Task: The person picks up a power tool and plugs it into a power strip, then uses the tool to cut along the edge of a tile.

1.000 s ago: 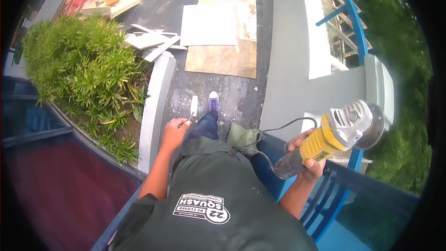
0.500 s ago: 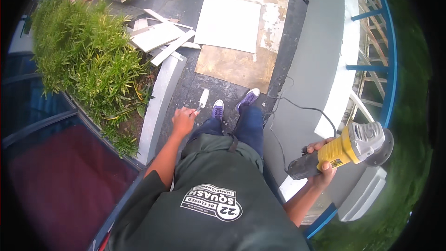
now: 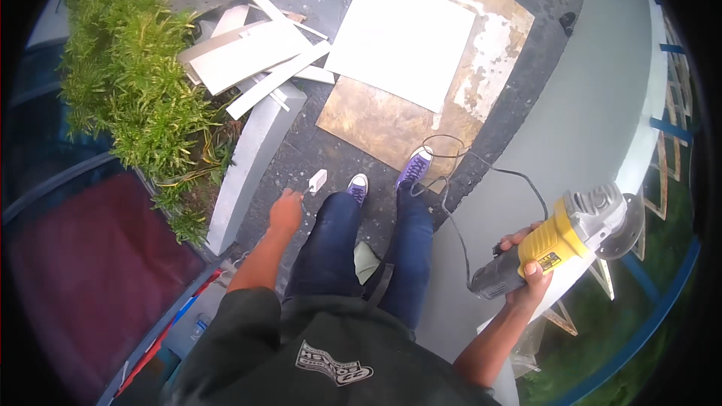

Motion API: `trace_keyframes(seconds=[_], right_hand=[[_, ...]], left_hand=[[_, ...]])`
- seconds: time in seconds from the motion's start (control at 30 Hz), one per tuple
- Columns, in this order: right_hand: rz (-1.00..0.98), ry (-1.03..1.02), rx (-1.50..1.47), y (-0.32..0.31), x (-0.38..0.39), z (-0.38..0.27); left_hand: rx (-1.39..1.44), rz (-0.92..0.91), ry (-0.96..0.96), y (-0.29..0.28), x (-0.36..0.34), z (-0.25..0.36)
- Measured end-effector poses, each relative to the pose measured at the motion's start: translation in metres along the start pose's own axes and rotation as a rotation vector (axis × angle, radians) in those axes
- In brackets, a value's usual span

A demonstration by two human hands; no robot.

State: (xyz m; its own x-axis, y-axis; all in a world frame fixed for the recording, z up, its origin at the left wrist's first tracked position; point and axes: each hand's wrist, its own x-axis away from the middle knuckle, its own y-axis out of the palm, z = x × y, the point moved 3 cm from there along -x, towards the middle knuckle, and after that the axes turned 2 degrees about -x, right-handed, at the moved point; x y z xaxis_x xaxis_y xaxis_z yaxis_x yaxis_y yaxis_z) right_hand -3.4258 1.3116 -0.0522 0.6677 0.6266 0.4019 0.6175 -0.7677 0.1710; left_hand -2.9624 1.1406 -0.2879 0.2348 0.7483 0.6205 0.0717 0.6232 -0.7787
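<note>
My right hand [image 3: 529, 286] grips a yellow and black angle grinder [image 3: 545, 244] from below, the thumb over its body. The grinder's round grey disc [image 3: 626, 227] faces away from me to the right. Its black cord [image 3: 520, 174] loops beside my right shoe. My left hand [image 3: 285, 212] is closed round the handle of a small tool with a white blade-like head [image 3: 318, 180], hanging low beside my left leg. The tool's exact kind is not clear.
Ahead, a white square board [image 3: 402, 41] lies on a stained brown sheet [image 3: 367, 111]. White planks [image 3: 252, 56] are piled by leafy plants [image 3: 135, 90] and a pale curb [image 3: 248, 165]. A grey ledge [image 3: 549, 113] runs along the right, with a blue railing [image 3: 669, 131] beyond.
My view has shifted; the board, sheet and planks now appear larger and nearer. Both hands still hold their tools. The white-headed tool is turned at a different angle.
</note>
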Motion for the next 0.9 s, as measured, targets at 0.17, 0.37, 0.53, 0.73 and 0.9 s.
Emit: trace_keyframes(seconds=[0.17,0.37,0.53,0.73,0.9], right_hand=[[-0.061,-0.034,-0.07,-0.021,-0.097,0.088],[-0.153,-0.131,-0.08,-0.006,-0.188,0.198],[-0.255,-0.228,-0.261,0.021,-0.237,0.271],[-0.348,-0.216,-0.365,0.027,-0.247,0.324],[-0.313,-0.275,-0.261,0.015,-0.23,0.332]], left_hand=[[-0.081,-0.017,-0.076,0.1,-0.127,0.031],[-0.112,0.188,0.032,0.195,-0.246,0.027],[-0.006,0.328,0.067,0.249,-0.309,0.022],[0.03,0.433,-0.007,0.293,-0.352,-0.018],[0.02,0.279,-0.144,0.315,-0.364,-0.048]])
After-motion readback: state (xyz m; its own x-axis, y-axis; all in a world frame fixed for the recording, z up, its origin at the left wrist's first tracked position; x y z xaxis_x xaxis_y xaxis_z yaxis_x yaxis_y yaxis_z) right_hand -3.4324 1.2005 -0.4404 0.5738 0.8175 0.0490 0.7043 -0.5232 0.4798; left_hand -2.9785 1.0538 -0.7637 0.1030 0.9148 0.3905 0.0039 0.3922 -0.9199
